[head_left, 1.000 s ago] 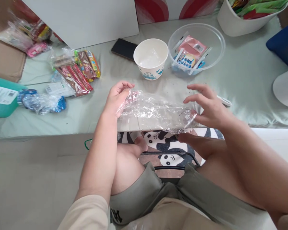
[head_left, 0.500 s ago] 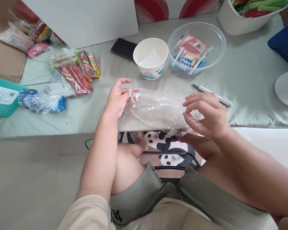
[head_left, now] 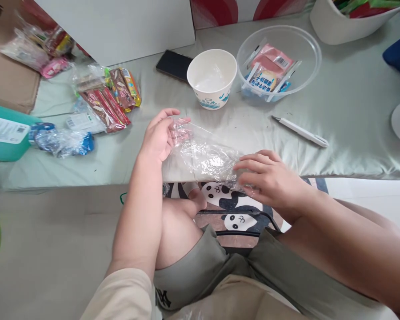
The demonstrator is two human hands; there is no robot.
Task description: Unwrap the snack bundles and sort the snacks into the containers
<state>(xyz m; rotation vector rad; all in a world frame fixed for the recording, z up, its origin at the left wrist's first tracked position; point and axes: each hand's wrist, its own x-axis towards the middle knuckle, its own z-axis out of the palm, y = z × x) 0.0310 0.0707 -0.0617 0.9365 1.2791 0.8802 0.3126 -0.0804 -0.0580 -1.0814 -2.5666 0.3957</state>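
Observation:
A crumpled clear plastic bag [head_left: 208, 158] stretches between my two hands at the front edge of the cloth-covered surface. My left hand [head_left: 158, 135] grips its left end, with the fingers partly seen through the film. At the lower right end, the fingers of my right hand [head_left: 266, 180] are bent around the gathered plastic. Just beyond the bag stands a white paper cup [head_left: 211, 80] with blue print, upright. A white pen-like tool [head_left: 300, 131] lies on the cloth beyond my right hand.
A clear round bowl [head_left: 311, 66] with wrapped snacks stands right of the cup; a black phone [head_left: 173, 66] lies left of it. Packaged snacks [head_left: 105, 104], a blue wrapped item [head_left: 62, 141] and a teal container [head_left: 6, 151] are at left. A white bin [head_left: 346, 26] is at back right.
My right hand has moved left and down, closer to my left hand. The plastic between them is more bunched and slants down to the right. The view has shifted slightly.

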